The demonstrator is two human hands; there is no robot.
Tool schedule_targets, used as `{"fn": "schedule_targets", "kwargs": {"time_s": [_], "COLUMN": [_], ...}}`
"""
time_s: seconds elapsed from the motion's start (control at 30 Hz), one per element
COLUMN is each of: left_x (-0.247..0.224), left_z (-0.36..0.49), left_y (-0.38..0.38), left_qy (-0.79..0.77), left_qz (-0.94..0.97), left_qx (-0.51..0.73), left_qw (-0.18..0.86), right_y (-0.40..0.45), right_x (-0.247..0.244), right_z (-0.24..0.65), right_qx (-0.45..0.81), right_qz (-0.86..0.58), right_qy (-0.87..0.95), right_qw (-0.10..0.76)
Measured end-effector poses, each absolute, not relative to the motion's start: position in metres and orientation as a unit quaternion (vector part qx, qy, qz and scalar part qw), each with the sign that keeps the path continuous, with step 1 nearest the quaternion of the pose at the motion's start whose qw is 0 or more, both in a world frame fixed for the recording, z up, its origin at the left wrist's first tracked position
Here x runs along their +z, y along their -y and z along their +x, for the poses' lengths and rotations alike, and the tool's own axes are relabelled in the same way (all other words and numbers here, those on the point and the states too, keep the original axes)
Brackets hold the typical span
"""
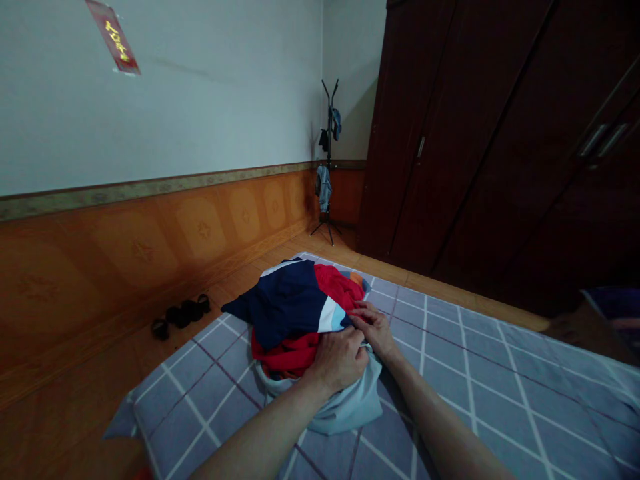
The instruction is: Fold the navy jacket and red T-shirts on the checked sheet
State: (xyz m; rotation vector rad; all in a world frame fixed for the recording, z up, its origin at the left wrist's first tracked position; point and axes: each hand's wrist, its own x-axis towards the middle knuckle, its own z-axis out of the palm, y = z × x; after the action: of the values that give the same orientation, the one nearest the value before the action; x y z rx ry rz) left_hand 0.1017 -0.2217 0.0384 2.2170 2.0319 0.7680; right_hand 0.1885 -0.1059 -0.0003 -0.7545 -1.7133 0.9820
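A heap of clothes lies near the far end of the bed. On top spreads a navy blue garment point(285, 303) with a white and light-blue band, and red cloth point(336, 283) shows beside and below it. Pale grey-green fabric point(350, 407) lies underneath, at the near side of the heap. My left hand point(337, 360) rests on the near edge of the pile with its fingers curled in. Just right of it, my right hand point(374, 329) pinches cloth at the edge of the navy garment. The fingertips of the left hand are partly hidden.
A grey checked sheet point(450, 373) covers the bed. Dark shoes point(187, 313) stand on the floor to the left. In the far corner is a coat rack point(329, 147) with clothes and a cap. A dark wooden wardrobe point(465, 147) fills the right side, with a box point(595, 327) before it.
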Motion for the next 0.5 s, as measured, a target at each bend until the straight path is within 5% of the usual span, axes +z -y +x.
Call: {"fn": "schedule_targets", "kwargs": {"time_s": [0.5], "left_x": [0.035], "left_z": [0.101], "left_y": [0.228], "left_qy": [-0.621], "left_qz": [0.711], "left_qx": [0.313], "left_qw": [0.102], "right_y": [0.162], "right_x": [0.044], "right_z": [0.171], "right_qx": [0.349], "right_qz": [-0.316], "right_qy": [0.774], "right_qw": [0.423]}}
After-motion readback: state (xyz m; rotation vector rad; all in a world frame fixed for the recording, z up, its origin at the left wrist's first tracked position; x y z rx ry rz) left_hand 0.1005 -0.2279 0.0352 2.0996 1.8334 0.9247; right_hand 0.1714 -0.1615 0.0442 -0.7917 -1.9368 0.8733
